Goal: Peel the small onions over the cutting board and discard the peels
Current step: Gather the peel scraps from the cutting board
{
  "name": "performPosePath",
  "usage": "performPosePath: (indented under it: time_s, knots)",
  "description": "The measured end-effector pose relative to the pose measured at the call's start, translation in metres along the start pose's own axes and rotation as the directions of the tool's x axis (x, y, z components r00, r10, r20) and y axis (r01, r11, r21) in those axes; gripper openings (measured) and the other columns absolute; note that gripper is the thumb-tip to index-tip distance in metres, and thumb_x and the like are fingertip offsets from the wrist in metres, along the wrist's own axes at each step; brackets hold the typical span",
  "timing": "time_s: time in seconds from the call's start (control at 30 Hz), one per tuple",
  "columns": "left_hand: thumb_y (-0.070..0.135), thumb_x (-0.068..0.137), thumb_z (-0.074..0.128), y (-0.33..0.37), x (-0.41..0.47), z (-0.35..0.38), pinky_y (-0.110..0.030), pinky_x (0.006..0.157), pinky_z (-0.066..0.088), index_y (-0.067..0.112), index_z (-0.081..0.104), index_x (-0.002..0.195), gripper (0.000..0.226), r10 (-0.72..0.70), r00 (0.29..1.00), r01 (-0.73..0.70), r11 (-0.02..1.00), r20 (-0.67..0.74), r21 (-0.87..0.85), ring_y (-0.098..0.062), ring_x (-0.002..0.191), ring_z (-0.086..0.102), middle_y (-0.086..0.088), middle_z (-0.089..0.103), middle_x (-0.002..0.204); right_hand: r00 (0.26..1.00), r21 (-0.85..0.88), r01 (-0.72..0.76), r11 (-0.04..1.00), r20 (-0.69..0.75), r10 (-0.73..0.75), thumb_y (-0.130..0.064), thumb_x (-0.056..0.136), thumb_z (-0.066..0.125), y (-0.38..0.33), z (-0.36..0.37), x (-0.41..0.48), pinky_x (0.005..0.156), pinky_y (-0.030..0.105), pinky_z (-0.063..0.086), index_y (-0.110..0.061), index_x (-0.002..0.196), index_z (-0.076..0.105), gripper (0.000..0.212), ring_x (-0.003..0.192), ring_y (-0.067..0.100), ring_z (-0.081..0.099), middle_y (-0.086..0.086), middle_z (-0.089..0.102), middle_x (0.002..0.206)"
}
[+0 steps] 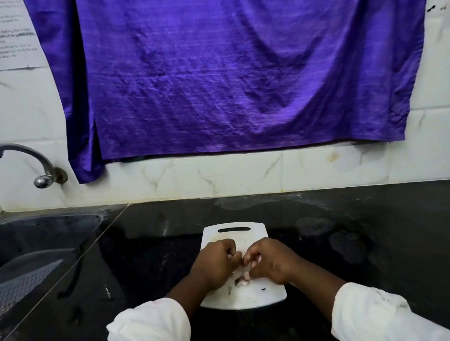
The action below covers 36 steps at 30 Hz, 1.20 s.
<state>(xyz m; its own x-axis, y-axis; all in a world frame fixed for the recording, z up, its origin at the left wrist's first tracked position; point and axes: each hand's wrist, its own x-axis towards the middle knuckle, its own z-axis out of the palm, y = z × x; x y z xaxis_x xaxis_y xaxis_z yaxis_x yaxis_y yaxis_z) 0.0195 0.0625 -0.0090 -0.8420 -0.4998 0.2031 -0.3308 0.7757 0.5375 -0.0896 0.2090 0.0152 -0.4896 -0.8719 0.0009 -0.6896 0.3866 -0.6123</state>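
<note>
A white cutting board (264, 296) with a slot handle lies on the black counter in front of me. Both hands meet above its middle. My left hand (215, 264) has its fingers curled, and my right hand (271, 261) pinches with fingertips; between them sits a small onion (247, 262), mostly hidden by the fingers. Pale pinkish peels (242, 281) lie on the board just below the hands, with a small dark scrap (263, 289) nearer the front edge.
The black stone counter (370, 240) stretches to the right and behind the board. A dark sink (37, 242) with a grey slotted tray (16, 286) is at the left, a metal tap (21, 163) above it. A purple cloth (225, 77) hangs on the tiled wall.
</note>
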Motion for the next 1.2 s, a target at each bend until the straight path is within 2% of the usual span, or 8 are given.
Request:
performPosePath:
  time_s: [0.2, 0.37, 0.5, 0.67, 0.87, 0.97, 1.1, 1.2]
  knots:
    - [0.034, 0.096, 0.063, -0.005, 0.001, 0.000, -0.032, 0.064, 0.040, 0.024, 0.044, 0.067, 0.036, -0.034, 0.999, 0.034, 0.999, -0.012, -0.039, -0.014, 0.066, 0.052, 0.005, 0.057, 0.065, 0.998, -0.320, 0.056, 0.946, -0.019, -0.065, -0.045, 0.071, 0.082, -0.009, 0.014, -0.001, 0.066, 0.024, 0.045, -0.030, 0.096, 0.077, 0.029, 0.081, 0.012, 0.065, -0.012, 0.069, 0.087]
    - [0.035, 0.096, 0.060, -0.006, -0.003, 0.002, -0.036, 0.068, 0.049, 0.023, 0.048, 0.072, 0.029, -0.061, 0.998, 0.059, 0.994, -0.020, -0.089, -0.018, 0.070, 0.065, 0.000, 0.068, 0.069, 0.988, -0.358, 0.023, 0.933, -0.137, -0.077, -0.046, 0.084, 0.062, -0.012, 0.017, -0.003, 0.071, 0.029, 0.055, -0.030, 0.089, 0.075, 0.021, 0.084, 0.017, 0.070, -0.007, 0.075, 0.092]
    - [0.032, 0.098, 0.059, -0.002, -0.002, 0.002, -0.036, 0.070, 0.057, 0.022, 0.050, 0.072, 0.029, -0.126, 0.992, 0.115, 0.959, -0.024, -0.260, -0.016, 0.065, 0.069, 0.001, 0.070, 0.065, 0.971, 0.023, -0.058, 0.998, -0.231, 0.061, -0.035, 0.079, 0.066, -0.009, 0.015, 0.003, 0.070, 0.034, 0.058, -0.023, 0.076, 0.077, 0.017, 0.074, 0.012, 0.070, -0.005, 0.076, 0.080]
    - [0.038, 0.106, 0.052, 0.015, -0.002, -0.002, -0.026, 0.052, 0.042, 0.018, 0.057, 0.079, 0.034, -0.203, 0.978, 0.191, 0.793, 0.045, -0.579, -0.013, 0.053, 0.054, -0.007, 0.065, 0.072, 0.936, 0.565, -0.082, 0.821, -0.238, 0.258, -0.003, 0.083, 0.071, -0.019, 0.013, 0.005, 0.051, 0.023, 0.048, 0.001, 0.076, 0.072, 0.009, 0.055, 0.015, 0.061, 0.011, 0.070, 0.066]
    - [0.043, 0.108, 0.049, 0.020, -0.003, -0.004, -0.032, 0.061, 0.050, 0.012, 0.066, 0.090, 0.039, -0.131, 0.989, 0.145, 0.717, 0.073, -0.682, -0.020, 0.068, 0.065, -0.008, 0.074, 0.077, 0.915, 0.720, -0.158, 0.676, -0.151, 0.375, -0.005, 0.088, 0.067, -0.036, 0.010, 0.006, 0.040, 0.017, 0.035, -0.003, 0.087, 0.071, 0.005, 0.050, 0.014, 0.059, 0.013, 0.067, 0.066]
    - [0.038, 0.109, 0.047, 0.014, -0.001, -0.005, -0.026, 0.046, 0.038, 0.017, 0.059, 0.083, 0.035, -0.169, 0.985, 0.153, 0.703, 0.045, -0.695, -0.014, 0.053, 0.052, -0.008, 0.062, 0.072, 0.935, 0.757, -0.197, 0.623, -0.046, 0.351, -0.011, 0.092, 0.065, -0.035, 0.003, 0.005, 0.046, 0.020, 0.038, -0.004, 0.094, 0.076, 0.014, 0.056, 0.014, 0.063, 0.011, 0.076, 0.074]
    - [0.034, 0.109, 0.048, 0.004, -0.003, -0.006, -0.024, 0.047, 0.035, 0.018, 0.053, 0.077, 0.036, -0.206, 0.978, 0.181, 0.763, 0.032, -0.620, -0.006, 0.046, 0.046, -0.002, 0.056, 0.066, 0.964, 0.587, -0.164, 0.793, -0.075, 0.255, -0.011, 0.088, 0.070, -0.023, -0.002, 0.004, 0.049, 0.022, 0.040, -0.011, 0.092, 0.078, 0.009, 0.058, 0.014, 0.061, 0.013, 0.079, 0.088]
    - [0.034, 0.108, 0.050, -0.005, -0.002, -0.004, -0.027, 0.058, 0.042, 0.019, 0.054, 0.074, 0.038, -0.225, 0.974, 0.177, 0.840, -0.032, -0.513, -0.008, 0.053, 0.054, 0.001, 0.059, 0.065, 0.990, 0.228, -0.119, 0.966, -0.053, 0.134, -0.016, 0.080, 0.080, -0.013, 0.001, 0.005, 0.060, 0.025, 0.050, -0.015, 0.094, 0.079, 0.014, 0.059, 0.010, 0.060, 0.002, 0.074, 0.083]
